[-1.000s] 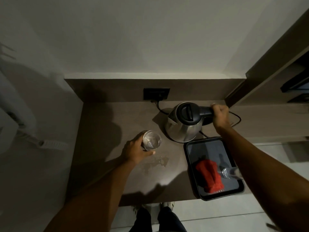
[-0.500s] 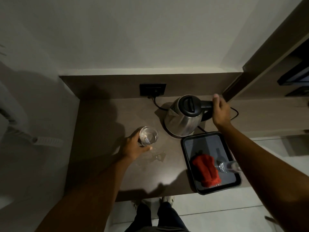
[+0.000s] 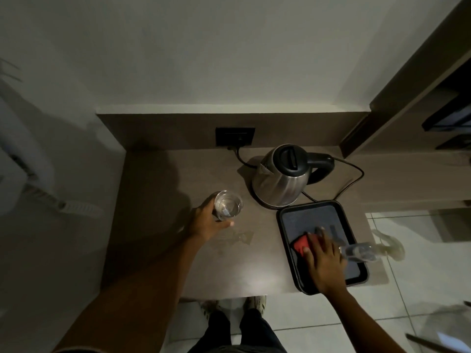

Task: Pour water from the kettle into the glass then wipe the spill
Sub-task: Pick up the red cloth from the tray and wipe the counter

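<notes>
A steel kettle with a black lid and handle stands on its base at the back of the brown counter, nobody touching it. My left hand is wrapped around a clear glass that holds some water. A small puddle glistens on the counter just right of that hand. My right hand lies flat with fingers spread on a red cloth inside the black tray; most of the cloth is hidden under it.
A clear plastic bottle lies on the tray's right side. The kettle's cord runs behind the kettle to a black wall socket. Dark shelving rises at the right. The counter's front edge is above my shoes.
My right hand let go of the kettle handle and came down onto the red cloth in the tray. The left hand stays on the glass.
</notes>
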`<action>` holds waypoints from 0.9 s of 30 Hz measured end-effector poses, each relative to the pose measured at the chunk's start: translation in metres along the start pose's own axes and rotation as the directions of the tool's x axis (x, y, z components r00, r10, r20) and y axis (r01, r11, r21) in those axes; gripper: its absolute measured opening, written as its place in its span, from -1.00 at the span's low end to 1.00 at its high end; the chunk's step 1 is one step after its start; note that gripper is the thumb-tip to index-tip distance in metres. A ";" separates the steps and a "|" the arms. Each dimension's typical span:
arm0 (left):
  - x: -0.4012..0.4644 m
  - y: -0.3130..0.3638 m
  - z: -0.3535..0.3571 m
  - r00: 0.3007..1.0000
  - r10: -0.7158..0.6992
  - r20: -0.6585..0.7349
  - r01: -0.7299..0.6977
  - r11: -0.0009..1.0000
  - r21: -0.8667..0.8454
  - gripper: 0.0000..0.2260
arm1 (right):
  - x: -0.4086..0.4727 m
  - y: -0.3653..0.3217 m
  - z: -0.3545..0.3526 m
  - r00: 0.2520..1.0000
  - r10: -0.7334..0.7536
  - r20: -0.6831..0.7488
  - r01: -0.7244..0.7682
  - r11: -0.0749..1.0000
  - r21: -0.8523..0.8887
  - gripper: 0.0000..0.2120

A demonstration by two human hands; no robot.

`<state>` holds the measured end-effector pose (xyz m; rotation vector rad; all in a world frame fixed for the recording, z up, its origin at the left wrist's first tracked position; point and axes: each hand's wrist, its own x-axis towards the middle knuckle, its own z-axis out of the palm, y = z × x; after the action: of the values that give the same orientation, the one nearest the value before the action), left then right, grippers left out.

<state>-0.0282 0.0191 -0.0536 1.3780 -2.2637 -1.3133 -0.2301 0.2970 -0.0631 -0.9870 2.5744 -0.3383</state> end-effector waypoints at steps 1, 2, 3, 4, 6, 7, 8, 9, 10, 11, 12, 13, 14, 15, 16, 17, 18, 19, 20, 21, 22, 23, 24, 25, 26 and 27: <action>0.000 -0.001 0.001 1.000 0.001 -0.001 -0.001 1.000 -0.010 -0.17 | -0.001 0.002 0.002 0.999 0.013 0.036 -0.013 1.000 0.013 -0.37; 0.001 -0.003 0.003 1.000 0.006 -0.002 -0.006 1.000 -0.024 -0.18 | 0.000 0.002 0.002 0.998 0.018 0.059 -0.019 1.000 0.025 -0.33; 0.002 -0.004 0.004 1.000 0.005 -0.002 -0.005 0.999 -0.036 -0.19 | 0.000 0.002 0.002 0.997 0.015 0.074 -0.017 1.000 0.027 -0.31; 0.003 -0.005 0.004 1.000 -0.003 0.003 0.003 0.999 -0.043 -0.19 | 0.001 0.001 0.001 0.996 0.006 0.089 -0.007 1.000 0.021 -0.28; 0.004 -0.005 0.003 0.999 -0.019 0.030 0.021 0.999 -0.042 -0.20 | -0.002 0.001 -0.001 0.994 -0.034 0.100 0.034 0.999 0.003 -0.24; 0.004 -0.006 0.003 0.999 -0.020 0.045 0.022 0.999 -0.035 -0.20 | -0.004 0.003 -0.001 0.994 -0.059 0.097 0.060 0.998 -0.012 -0.23; 0.005 -0.005 0.001 0.998 -0.014 0.063 0.016 1.000 -0.027 -0.19 | -0.005 0.004 -0.001 0.993 -0.080 0.090 0.083 0.996 -0.027 -0.25; 0.004 -0.005 0.000 0.996 -0.008 0.084 0.010 1.000 -0.021 -0.17 | -0.006 0.004 -0.001 0.993 -0.088 0.083 0.092 0.995 -0.041 -0.30; 0.003 -0.005 -0.003 0.994 -0.004 0.109 0.007 1.000 -0.020 -0.16 | -0.007 0.001 -0.001 0.994 -0.077 0.078 0.081 0.996 -0.045 -0.38; 0.002 -0.004 -0.005 0.991 -0.004 0.133 0.007 1.000 -0.023 -0.15 | -0.006 -0.002 -0.001 0.996 -0.058 0.071 0.061 0.997 -0.042 -0.45; 0.000 -0.004 -0.008 0.989 0.000 0.149 0.004 1.000 -0.023 -0.15 | -0.005 -0.007 -0.001 0.997 -0.041 0.058 0.043 0.998 -0.038 -0.47; -0.003 -0.005 -0.011 0.989 0.012 0.148 -0.010 1.000 -0.017 -0.16 | -0.004 -0.010 -0.002 0.999 -0.030 0.044 0.032 0.999 -0.034 -0.46; -0.007 -0.009 -0.013 0.992 0.032 0.125 -0.032 0.999 -0.004 -0.18 | -0.003 -0.014 -0.004 0.999 -0.018 0.036 0.019 0.999 -0.028 -0.45; -0.011 -0.015 -0.014 0.995 0.047 0.084 -0.048 0.999 0.012 -0.22 | -0.004 -0.018 -0.006 1.000 -0.001 0.027 0.002 1.000 -0.015 -0.45; -0.017 -0.023 -0.016 0.998 0.043 0.039 -0.044 0.999 0.031 -0.26 | -0.004 -0.024 -0.009 1.000 0.011 0.010 -0.011 1.000 0.003 -0.46; -0.024 -0.033 -0.020 1.000 0.021 0.007 -0.021 0.998 0.051 -0.31 | -0.005 -0.030 -0.011 1.000 0.009 -0.017 -0.008 1.000 0.026 -0.48; -0.031 -0.045 -0.024 1.000 -0.007 -0.008 0.008 0.996 0.085 -0.34 | -0.005 -0.038 -0.012 0.999 -0.008 -0.050 0.011 0.998 0.056 -0.50; -0.037 -0.060 -0.029 1.000 -0.027 -0.016 0.029 0.988 0.152 -0.37 | -0.004 -0.047 -0.012 0.996 -0.037 -0.078 0.043 0.995 0.086 -0.51; -0.043 -0.074 -0.036 0.999 -0.035 -0.018 0.039 0.965 0.260 -0.38 | -0.002 -0.057 -0.011 0.994 -0.070 -0.085 0.079 0.991 0.105 -0.51; -0.049 -0.089 -0.043 0.999 -0.040 -0.012 0.042 0.922 0.384 -0.38 | 0.002 -0.068 -0.009 0.992 -0.100 -0.073 0.108 0.988 0.110 -0.51; -0.054 -0.101 -0.049 0.999 -0.035 -0.003 0.032 0.873 0.487 -0.38 | 0.007 -0.079 -0.006 0.991 -0.125 -0.057 0.130 0.986 0.106 -0.50; -0.061 -0.111 -0.053 1.000 -0.016 -0.001 0.014 0.830 0.558 -0.38 | 0.012 -0.088 -0.001 0.990 -0.138 -0.040 0.142 0.985 0.099 -0.50; -0.067 -0.118 -0.055 1.000 0.014 -0.007 -0.007 0.800 0.600 -0.37 | 0.016 -0.097 0.007 0.990 -0.139 -0.024 0.140 0.986 0.094 -0.50; -0.072 -0.123 -0.056 0.999 0.041 -0.007 -0.028 0.782 0.623 -0.34 | 0.018 -0.107 0.016 0.991 -0.130 -0.008 0.130 0.988 0.083 -0.50; -0.077 -0.127 -0.055 0.998 0.066 0.000 -0.051 0.765 0.641 -0.30 | 0.018 -0.115 0.026 0.994 -0.110 -0.003 0.110 0.992 0.061 -0.50; -0.081 -0.130 -0.053 0.997 0.080 0.013 -0.069 0.753 0.654 -0.27 | 0.015 -0.122 0.038 0.997 -0.078 -0.018 0.079 0.996 0.036 -0.51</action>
<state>0.1269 0.0284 -0.0996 1.4290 -2.8787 -0.4574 -0.1526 0.1949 -0.0589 -1.0784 2.5397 -0.4154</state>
